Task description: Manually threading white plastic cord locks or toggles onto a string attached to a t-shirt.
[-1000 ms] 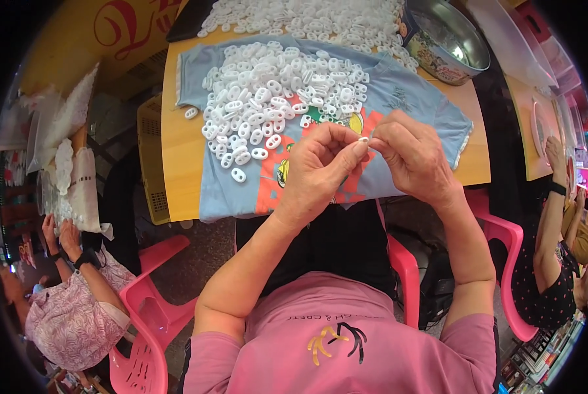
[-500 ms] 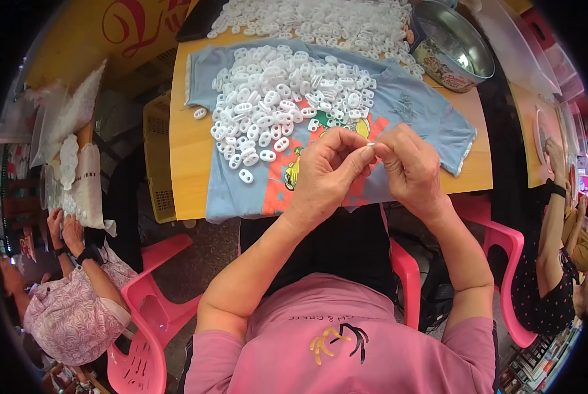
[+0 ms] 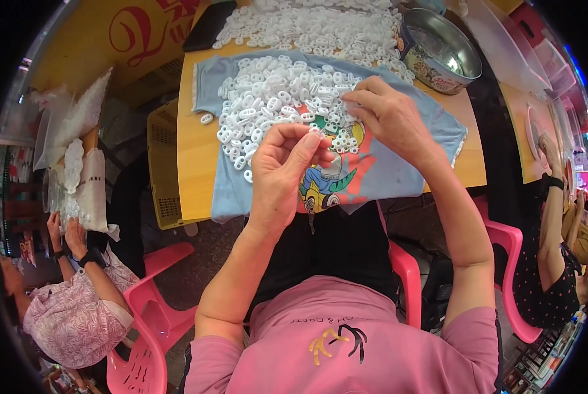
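Observation:
A heap of small white oval plastic pieces with two holes (image 3: 254,85) is spread over a light blue printed T-shirt (image 3: 231,200) lying flat on the table. My left hand (image 3: 277,171) is raised at the near edge of the heap, thumb and forefinger pinched on a small white plastic piece (image 3: 316,131). My right hand (image 3: 393,117) reaches to the right side of the heap. Its thumb and fingertips are apart beside the loose pieces, and I see nothing held between them.
More white pieces (image 3: 307,29) cover the far side of the yellow table (image 3: 195,157). A round metal tin (image 3: 448,79) stands at the back right, a dark flat object (image 3: 208,26) at the back left. Co-workers sit on both sides, and a pink chair (image 3: 156,308) is at left.
My hands were together over the shirt, fingertips meeting at a small white piece. They have parted: the left moved slightly left, the right went forward to the heap.

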{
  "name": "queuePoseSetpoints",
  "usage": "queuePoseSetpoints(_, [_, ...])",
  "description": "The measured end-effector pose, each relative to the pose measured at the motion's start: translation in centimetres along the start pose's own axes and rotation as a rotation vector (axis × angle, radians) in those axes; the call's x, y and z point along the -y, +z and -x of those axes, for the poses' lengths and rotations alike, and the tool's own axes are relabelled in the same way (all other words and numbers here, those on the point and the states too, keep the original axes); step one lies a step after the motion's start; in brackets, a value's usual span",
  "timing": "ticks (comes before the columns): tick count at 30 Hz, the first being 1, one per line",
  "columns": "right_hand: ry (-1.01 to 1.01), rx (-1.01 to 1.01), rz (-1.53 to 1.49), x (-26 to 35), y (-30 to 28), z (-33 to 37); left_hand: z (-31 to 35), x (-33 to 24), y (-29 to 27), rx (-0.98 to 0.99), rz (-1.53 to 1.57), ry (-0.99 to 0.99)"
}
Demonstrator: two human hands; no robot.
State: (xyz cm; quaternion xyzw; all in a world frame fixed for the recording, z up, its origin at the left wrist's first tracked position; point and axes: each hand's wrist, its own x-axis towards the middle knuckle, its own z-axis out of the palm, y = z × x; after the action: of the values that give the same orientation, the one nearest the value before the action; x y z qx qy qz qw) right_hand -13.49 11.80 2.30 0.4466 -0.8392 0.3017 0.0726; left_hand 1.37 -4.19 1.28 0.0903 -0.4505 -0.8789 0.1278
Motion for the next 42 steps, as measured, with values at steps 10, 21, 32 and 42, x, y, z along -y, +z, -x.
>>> queuePoseSetpoints(10, [0.09, -0.021, -0.223, 0.1, -0.3, 0.4, 0.6, 0.6, 0.0, 0.011, -0.071, -0.013])
queuePoseSetpoints(21, [0.6, -0.042, -1.15, 4.0, -1.6, 3.5, 0.7, 1.6, 2.3, 0.079, -0.016, 0.041])
queuePoseSetpoints(32, [0.298, -0.217, -0.628, 4.3, -0.4, 5.2, 0.7, 2.3, 2.7, 0.081, -0.059, 0.075])
queuePoseSetpoints(42, [0.565, -0.147, -1.017, 5.0, -1.0, 5.3, 1.3, 2.7, 2.4, 0.179, -0.425, 0.272])
